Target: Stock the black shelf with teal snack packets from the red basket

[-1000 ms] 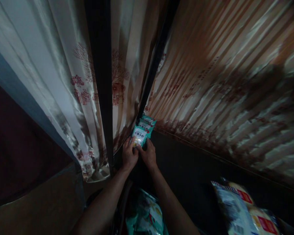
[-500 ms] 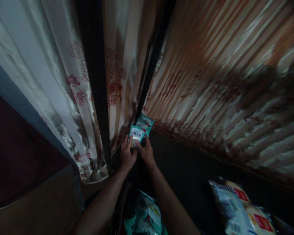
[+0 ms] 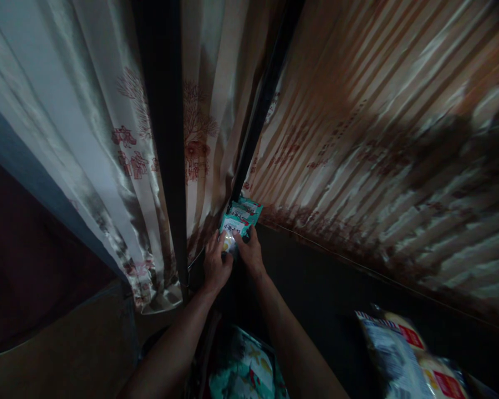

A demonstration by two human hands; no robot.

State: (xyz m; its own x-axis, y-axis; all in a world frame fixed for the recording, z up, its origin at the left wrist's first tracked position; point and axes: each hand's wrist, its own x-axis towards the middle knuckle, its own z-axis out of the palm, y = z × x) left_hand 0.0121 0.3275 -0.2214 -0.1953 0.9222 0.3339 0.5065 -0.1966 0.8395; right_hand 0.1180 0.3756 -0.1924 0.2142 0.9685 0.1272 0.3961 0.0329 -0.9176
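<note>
My left hand (image 3: 217,263) and my right hand (image 3: 252,254) hold the front teal-and-white snack packet (image 3: 234,225) by its two sides, thumbs on its near face. Dark Chinese characters show on the packet's upper part. Behind it, similar teal packets (image 3: 242,210) overlap in a short row, running back to the corner where a dark post meets the dark surface. The fingertips on the packet's outer edges are partly hidden.
Below my forearms, a dark container holds several teal snack packets (image 3: 253,363). Clear bags of bread-like food with red labels (image 3: 410,354) lie on the dark surface (image 3: 316,277) at right. Pleated printed curtains (image 3: 357,155) and dark posts (image 3: 163,138) border the corner.
My right hand has shifted slightly up and to the right along the front packet, its thumb now higher on the face. The left hand stays nearly in place.
</note>
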